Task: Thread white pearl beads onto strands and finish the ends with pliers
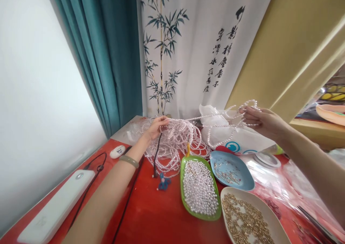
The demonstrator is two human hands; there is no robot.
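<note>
A big tangled heap of pearl bead strands (175, 143) lies at the back of the red table. My left hand (157, 126), a bangle on its wrist, is closed on strands at the heap's left upper edge. Off to the right and raised, my right hand (254, 117) pinches several looped bead strands (249, 104). Lengths of beads stretch between the two hands, and one strand sags below. In front of the heap stands a green tray (182, 193) full of loose pearl beads (199, 186).
A blue tray (246, 172) holds small metal pins; a cream tray (280, 233) holds gold-coloured rings. White plastic bags (212, 116) lie behind. At left are a white power bank (58, 208) with a cable and a white oval object (117, 151). Tweezers (320, 222) lie at right, a blue flower ornament (163, 183) in front.
</note>
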